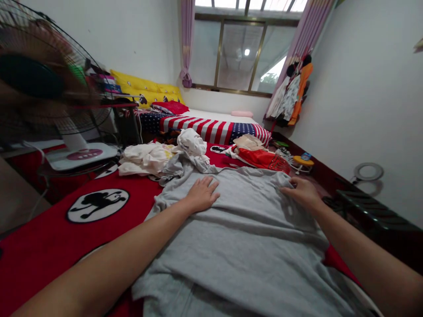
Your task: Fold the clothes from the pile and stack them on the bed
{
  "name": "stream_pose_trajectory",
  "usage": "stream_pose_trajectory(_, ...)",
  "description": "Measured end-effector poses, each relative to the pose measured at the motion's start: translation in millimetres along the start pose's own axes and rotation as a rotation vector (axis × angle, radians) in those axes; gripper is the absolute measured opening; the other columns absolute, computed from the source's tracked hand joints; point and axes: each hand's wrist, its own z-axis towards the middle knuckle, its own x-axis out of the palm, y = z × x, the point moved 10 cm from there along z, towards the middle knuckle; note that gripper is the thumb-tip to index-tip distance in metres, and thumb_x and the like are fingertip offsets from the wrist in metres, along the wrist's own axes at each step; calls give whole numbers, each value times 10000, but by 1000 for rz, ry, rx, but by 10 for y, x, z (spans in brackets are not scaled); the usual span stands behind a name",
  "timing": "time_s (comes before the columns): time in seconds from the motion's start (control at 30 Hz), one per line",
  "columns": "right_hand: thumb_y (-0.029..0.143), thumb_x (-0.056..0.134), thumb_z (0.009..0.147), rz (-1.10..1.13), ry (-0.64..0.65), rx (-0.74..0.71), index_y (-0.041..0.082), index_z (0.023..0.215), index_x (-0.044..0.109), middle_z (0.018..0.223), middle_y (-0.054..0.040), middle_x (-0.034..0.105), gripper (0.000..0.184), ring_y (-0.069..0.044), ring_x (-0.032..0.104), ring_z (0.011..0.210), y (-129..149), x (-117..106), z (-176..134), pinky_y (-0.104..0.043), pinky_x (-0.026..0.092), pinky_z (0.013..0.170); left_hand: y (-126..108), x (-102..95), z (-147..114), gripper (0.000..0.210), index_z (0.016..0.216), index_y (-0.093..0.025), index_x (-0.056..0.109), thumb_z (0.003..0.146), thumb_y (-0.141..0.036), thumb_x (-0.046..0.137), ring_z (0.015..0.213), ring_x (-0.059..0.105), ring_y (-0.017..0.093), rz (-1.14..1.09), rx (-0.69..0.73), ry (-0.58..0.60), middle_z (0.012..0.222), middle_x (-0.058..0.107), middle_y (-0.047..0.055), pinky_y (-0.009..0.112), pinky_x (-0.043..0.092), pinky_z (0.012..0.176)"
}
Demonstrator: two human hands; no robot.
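A grey shirt lies spread over a red blanket with black-and-white round prints. Its far left part is bunched up near some white clothes. My left hand rests flat on the upper middle of the shirt, fingers stretched out. At the shirt's far right corner, my right hand pinches the fabric between thumb and fingers. Wrinkles run across the cloth between the two hands.
Crumpled white clothes lie beyond the shirt on the left, a red garment on the right. A fan stands at the left. Farther back is a bed with a striped cover. A yellow stool stands by the right wall.
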Motion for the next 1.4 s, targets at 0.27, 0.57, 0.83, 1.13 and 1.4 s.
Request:
stream_pose_trajectory(0.27, 409, 559, 777, 82, 125, -79, 196, 891, 717, 863, -55, 729, 288, -218, 654, 780, 407, 110, -159, -310, 490, 717, 6, -9, -8, 561, 1431, -163, 434, 960, -459, 361, 1410, 300, 331, 10, 6, 0, 1521, 349, 176, 526, 242, 1134)
stream_pose_trajectory(0.57, 302, 691, 670, -181, 171, -52, 189, 959, 687, 1026, -91, 695, 311, -240, 661, 876, 233, 353, -297, -322, 489, 758, -14, -64, -35, 524, 1408, -192, 465, 957, -448, 383, 1394, 343, 286, 55, -8, -42, 1502, 395, 140, 472, 270, 1137)
stream_pose_trajectory(0.83, 344, 674, 726, -63, 6, 106, 184, 798, 679, 750, -60, 691, 175, -223, 646, 709, -187, -273, -183, -315, 453, 650, -12, -62, -28, 529, 1409, -184, 466, 956, -446, 386, 1390, 344, 307, 34, -12, -43, 1502, 391, 155, 501, 269, 1130)
stream_pose_trajectory(1.13, 216, 623, 756, -456, -160, 285, 159, 1085, 673, 1129, -213, 649, 339, -329, 631, 1019, -349, -472, -22, -368, 478, 718, -2, -23, -21, 540, 1431, -186, 435, 961, -444, 376, 1411, 309, 307, 32, -25, -9, 1523, 356, 154, 509, 247, 1139)
stream_pose_trajectory(1.4, 176, 574, 800, -147, 86, 101, 176, 1093, 676, 984, -59, 725, 310, -182, 659, 927, 876, 700, 463, -239, 461, 789, -19, -58, -36, 528, 1420, -183, 448, 960, -435, 381, 1409, 315, 303, 41, -18, -15, 1516, 368, 154, 497, 250, 1142)
